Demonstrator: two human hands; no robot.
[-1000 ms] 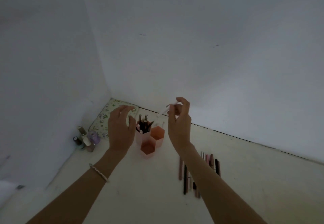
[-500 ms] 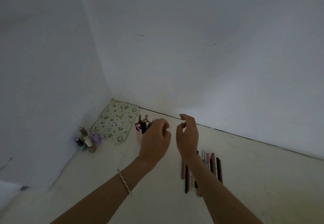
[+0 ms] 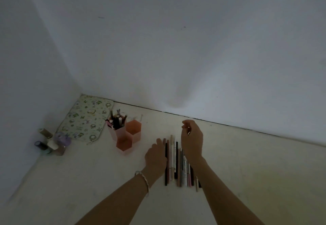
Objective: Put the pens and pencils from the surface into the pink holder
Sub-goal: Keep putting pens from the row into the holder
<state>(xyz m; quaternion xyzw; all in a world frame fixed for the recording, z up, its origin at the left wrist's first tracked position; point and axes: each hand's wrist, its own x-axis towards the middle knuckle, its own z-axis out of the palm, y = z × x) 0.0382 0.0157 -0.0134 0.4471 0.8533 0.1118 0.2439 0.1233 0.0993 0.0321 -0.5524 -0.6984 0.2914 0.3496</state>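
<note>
The pink holder has three hexagonal cups; its back left cup holds several pens and pencils, the other two look empty. A row of several pens and pencils lies side by side on the pale surface to the right of the holder. My left hand rests palm down at the row's left edge, fingers touching the leftmost pens, holding nothing. My right hand hovers over the row's right part, fingers loosely curled and apart, with nothing in it. My right forearm hides some pens.
A patterned green pouch lies in the corner behind the holder. Several small bottles stand by the left wall. White walls close the left and back sides of the pale surface.
My right hand let go of the pen it held above the holder and dropped toward the row. My left hand moved from beside the holder rightward and down onto the row's left edge.
</note>
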